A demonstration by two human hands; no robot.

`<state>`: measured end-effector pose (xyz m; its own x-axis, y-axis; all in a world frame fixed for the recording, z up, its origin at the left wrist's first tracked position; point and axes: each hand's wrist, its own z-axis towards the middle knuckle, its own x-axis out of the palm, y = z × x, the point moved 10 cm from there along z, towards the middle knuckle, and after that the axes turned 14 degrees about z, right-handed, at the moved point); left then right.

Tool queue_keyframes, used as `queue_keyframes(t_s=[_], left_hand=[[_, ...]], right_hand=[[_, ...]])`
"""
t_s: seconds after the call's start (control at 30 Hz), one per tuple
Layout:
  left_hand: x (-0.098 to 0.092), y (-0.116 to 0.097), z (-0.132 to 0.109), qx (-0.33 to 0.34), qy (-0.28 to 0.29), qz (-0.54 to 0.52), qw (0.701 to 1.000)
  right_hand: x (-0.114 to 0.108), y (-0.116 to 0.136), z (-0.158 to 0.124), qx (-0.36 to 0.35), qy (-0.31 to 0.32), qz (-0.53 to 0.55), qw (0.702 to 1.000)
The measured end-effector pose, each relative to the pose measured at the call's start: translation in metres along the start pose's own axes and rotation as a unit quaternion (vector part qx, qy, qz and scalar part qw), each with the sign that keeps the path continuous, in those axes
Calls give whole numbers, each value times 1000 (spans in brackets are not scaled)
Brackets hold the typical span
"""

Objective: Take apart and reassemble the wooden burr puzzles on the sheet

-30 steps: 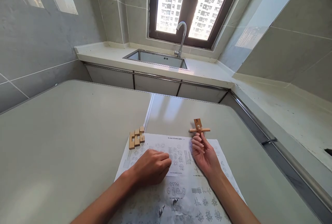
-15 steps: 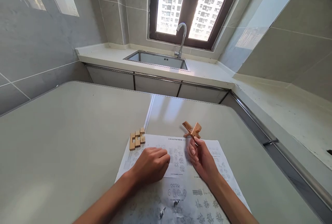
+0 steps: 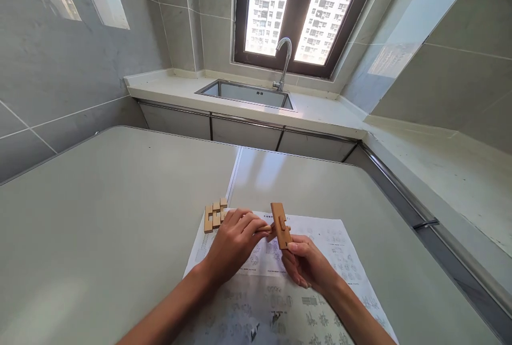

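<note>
Two-handed hold on this one, and it's a decent setup. The flat wooden block (image 3: 279,217) is pinched near its bottom end by the right hand (image 3: 304,261), tipped up over the printed sheet (image 3: 256,283). A wooden stick (image 3: 264,228) poking out to its left is gripped in the fingertips of the left hand (image 3: 236,237), so both hands are closed on the wood, close together but apart from each other. Whether the stick is locked into the block can't really be told, since the join is mostly hidden.

Best kept gentle here: the block should be held steady by the right hand while only the stick is worked, straight along its length. If it binds, a small wiggle is probably better than force, as the notch edges could be chipped. The spare little blocks (image 3: 208,220) sit just beyond the left hand, so that elbow and wrist are best kept low-key.
</note>
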<state>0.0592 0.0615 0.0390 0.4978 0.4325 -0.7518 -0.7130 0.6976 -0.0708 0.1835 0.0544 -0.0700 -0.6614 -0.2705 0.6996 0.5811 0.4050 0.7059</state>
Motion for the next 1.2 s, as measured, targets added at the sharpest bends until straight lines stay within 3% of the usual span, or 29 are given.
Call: queue_keyframes(t_s=[0.1,0.2,0.37,0.5,0.7,0.87,1.07,1.13,1.2], left_hand=[[-1,-2,0,6,-8,1,1000],[0,0,-1,-5,-11,-7,1000],[10,20,-8,-91,11,-60,994],[21,42,-16,-222,43,-155,962],[35,45,-21,-348,97,-353,863],[46,40,-23,-370,113,-436,813],[54,38,-25,-363,130,-471,793],[55,37,-25,-364,139,-477,788],[54,36,-25,-364,149,-484,782]], right_hand=[[3,3,-3,-4,25,9,1000],[8,17,-6,-50,28,16,998],[-8,37,-7,-119,-85,20,989],[-23,22,-2,-54,-135,37,989],[-13,-13,-1,106,-90,36,990],[-4,-21,-8,175,-59,9,983],[-8,-27,-14,231,-50,-21,971],[-5,-25,-15,231,-43,-28,972],[-2,-14,-11,185,-49,-27,981]])
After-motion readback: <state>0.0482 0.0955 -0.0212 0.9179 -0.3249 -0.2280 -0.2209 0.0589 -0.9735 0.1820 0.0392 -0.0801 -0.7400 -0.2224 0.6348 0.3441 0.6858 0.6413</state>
